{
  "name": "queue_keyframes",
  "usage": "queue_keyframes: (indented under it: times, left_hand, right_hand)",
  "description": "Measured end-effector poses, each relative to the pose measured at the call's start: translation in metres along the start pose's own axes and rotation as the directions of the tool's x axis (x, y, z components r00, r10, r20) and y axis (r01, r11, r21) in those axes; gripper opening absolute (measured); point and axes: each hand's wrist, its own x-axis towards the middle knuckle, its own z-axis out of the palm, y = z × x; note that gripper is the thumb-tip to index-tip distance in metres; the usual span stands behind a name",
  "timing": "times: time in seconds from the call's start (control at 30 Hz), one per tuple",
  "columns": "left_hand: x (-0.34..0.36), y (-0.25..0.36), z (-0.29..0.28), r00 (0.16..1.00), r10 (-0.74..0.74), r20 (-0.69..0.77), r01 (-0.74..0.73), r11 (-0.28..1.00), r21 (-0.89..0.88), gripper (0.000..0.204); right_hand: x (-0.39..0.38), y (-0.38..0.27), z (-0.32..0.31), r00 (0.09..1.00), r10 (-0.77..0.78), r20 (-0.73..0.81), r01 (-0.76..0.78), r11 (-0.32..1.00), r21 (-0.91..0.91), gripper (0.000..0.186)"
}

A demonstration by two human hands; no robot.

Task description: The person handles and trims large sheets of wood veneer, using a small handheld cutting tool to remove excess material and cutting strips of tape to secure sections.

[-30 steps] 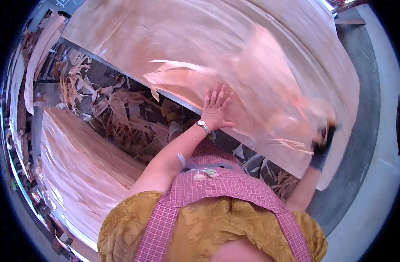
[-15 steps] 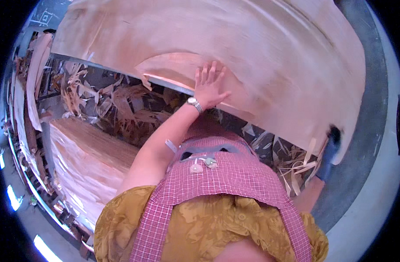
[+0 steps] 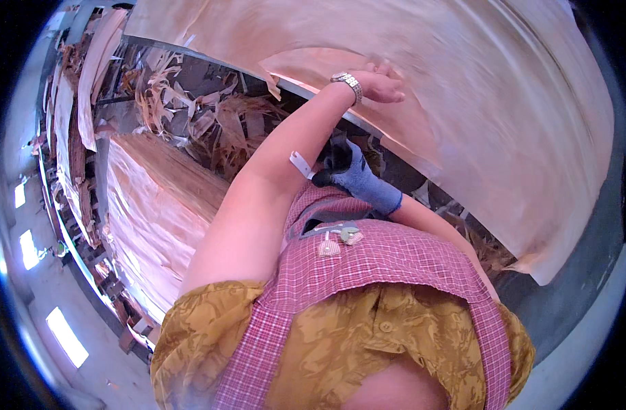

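Note:
A large pale wood veneer sheet (image 3: 504, 130) spreads across the upper view. An oval, more orange piece of veneer (image 3: 313, 65) lies at its near edge. My bare left hand (image 3: 381, 83), wearing a metal watch (image 3: 348, 83), is over this piece; its fingers look bent, but blur hides whether they grip anything. In a blue and black glove, my right hand (image 3: 357, 171) is beside my left forearm. Its fingers are closed at the end of a small white strip (image 3: 301, 164) that lies against the forearm.
Torn veneer scraps (image 3: 238, 119) fill the gap below the sheet's near edge. At the left stands a thick stack of veneer (image 3: 152, 198), with more long sheets (image 3: 98, 68) farther left. A grey surface (image 3: 565, 273) runs along the right.
My right hand has come from the sheet's right corner across to my left forearm and pinches the white strip. My left hand, flat and spread before, has turned and its fingers have bent.

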Motion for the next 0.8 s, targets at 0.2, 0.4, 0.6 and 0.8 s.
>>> queue_keyframes:
  times: [0.2, 0.4, 0.6, 0.8]
  left_hand:
    - [0.010, -0.001, -0.002, 0.998, 0.059, 0.022, -0.059, 0.998, 0.014, 0.065]
    - [0.013, -0.003, -0.008, 0.996, 0.093, 0.007, -0.092, 0.993, -0.068, 0.064]
    - [0.018, -0.013, -0.006, 0.992, 0.125, 0.033, -0.120, 0.987, -0.111, 0.061]
    - [0.010, 0.001, -0.014, 0.996, 0.085, 0.009, -0.085, 0.995, -0.055, 0.062]
  right_hand:
    - [-0.003, -0.005, -0.003, 0.954, 0.299, 0.019, -0.300, 0.952, 0.057, 0.058]
    - [-0.009, -0.013, 0.003, 0.903, 0.430, 0.010, -0.428, 0.894, 0.130, 0.055]
    - [-0.003, -0.013, -0.004, 0.939, 0.340, 0.043, -0.325, 0.923, -0.206, 0.059]
    - [-0.006, 0.001, 0.000, 0.978, 0.204, 0.052, -0.208, 0.971, 0.115, 0.044]
